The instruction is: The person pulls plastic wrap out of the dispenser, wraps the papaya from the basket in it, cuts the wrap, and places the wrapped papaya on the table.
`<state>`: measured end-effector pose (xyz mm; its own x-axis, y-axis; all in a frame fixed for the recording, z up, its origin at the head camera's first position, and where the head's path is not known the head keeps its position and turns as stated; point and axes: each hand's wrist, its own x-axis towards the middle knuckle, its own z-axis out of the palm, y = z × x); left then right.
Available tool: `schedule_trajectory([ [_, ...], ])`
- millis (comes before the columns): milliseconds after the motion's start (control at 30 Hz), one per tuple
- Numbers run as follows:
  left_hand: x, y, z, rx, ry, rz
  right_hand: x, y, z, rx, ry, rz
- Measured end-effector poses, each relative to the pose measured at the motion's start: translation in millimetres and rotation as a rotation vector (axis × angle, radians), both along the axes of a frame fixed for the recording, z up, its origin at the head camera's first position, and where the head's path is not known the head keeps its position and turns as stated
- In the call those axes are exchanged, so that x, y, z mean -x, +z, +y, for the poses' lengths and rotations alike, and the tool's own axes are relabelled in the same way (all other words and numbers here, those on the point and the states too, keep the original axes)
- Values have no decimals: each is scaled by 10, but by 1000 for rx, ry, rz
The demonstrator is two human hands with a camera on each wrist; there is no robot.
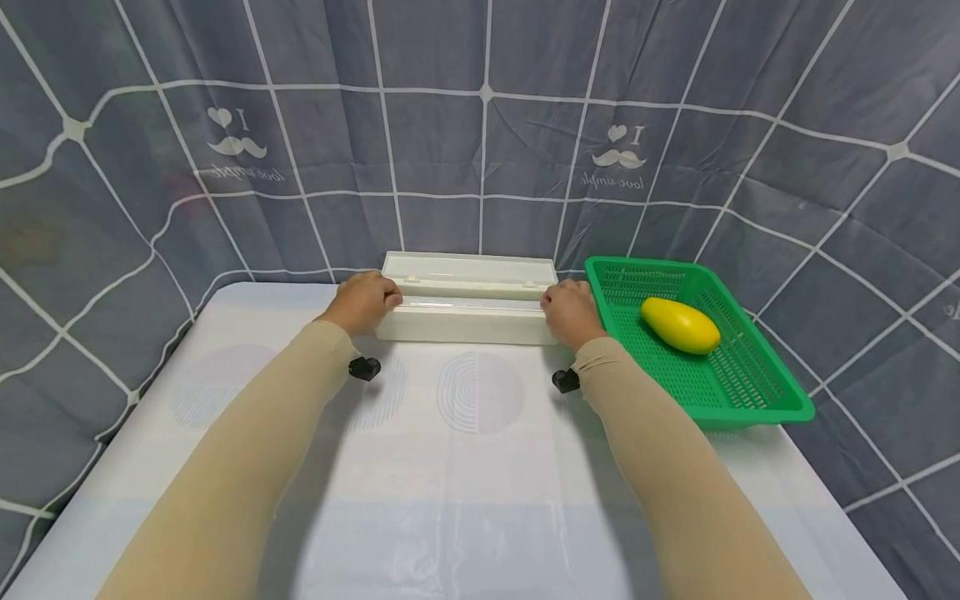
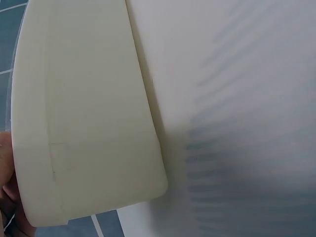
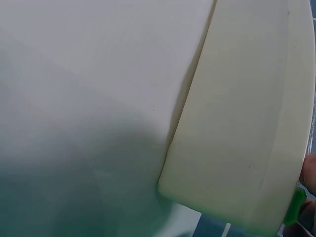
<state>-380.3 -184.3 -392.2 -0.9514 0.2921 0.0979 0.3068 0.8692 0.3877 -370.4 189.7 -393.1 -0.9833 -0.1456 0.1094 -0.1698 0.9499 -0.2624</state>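
A long white cling film dispenser (image 1: 468, 327) stands at the back of the table, its lid (image 1: 469, 267) tilted back. A strip of shiny clear film (image 1: 472, 304) shows along its top. My left hand (image 1: 361, 302) grips the dispenser's left end with curled fingers, and my right hand (image 1: 572, 312) grips the right end in the same way. Both wrist views show the dispenser's pale front face, with only a little of the left fingers (image 2: 6, 160) and right fingers (image 3: 309, 173) at its edge. Whether they also pinch the film is hidden.
Right of the dispenser, a green plastic basket (image 1: 750, 415) holds a yellow mango-like fruit (image 1: 680, 326). The white table (image 1: 480, 533) has a patterned cover. A grey checked curtain (image 1: 435, 142) hangs close behind and at both sides.
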Motion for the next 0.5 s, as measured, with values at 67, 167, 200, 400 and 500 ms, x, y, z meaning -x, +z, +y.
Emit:
schedule_trajectory([
  [67, 7, -1, -2, -9, 0, 16, -10, 8, -3, 13, -6, 4],
  [167, 0, 5, 3, -17, 11, 47, -25, 26, -2, 24, -4, 20],
  [200, -2, 9, 5, -16, 14, 56, -29, 35, 0, 20, -2, 31],
  [400, -9, 43, 4, 11, 11, 89, -43, 80, 15, -19, 37, 91],
  [500, -22, 74, -9, 23, -6, 93, -57, 100, 18, -18, 51, 97],
])
